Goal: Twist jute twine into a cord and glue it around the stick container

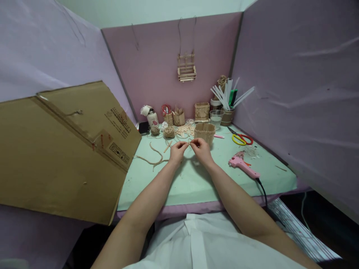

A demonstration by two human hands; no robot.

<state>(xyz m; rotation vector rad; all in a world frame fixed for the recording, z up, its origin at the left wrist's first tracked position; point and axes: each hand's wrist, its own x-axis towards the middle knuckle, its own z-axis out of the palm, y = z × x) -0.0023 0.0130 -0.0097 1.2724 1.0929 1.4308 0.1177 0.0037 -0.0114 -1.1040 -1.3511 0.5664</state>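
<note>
My left hand [178,151] and my right hand [201,150] meet over the middle of the table, each with its fingertips pinched. Between them shows a thin piece of twine [189,142], which both hands grip; its exact shape is too small to make out. Just behind my right hand stands a small basket [205,131] of wooden sticks. Left of my left hand, loose lengths of thicker cord [156,163] lie on the green table cover. Beyond the hands are a ball of twine [169,132] and scattered wooden sticks [185,130].
A pink glue gun [243,166] with a black cable and scissors [241,139] lie on the right. Cardboard [70,149] leans in from the left. Along the back stand a second basket [202,111], a plastic cup [216,118], a bottle [152,117] and a pot of glue sticks [227,116].
</note>
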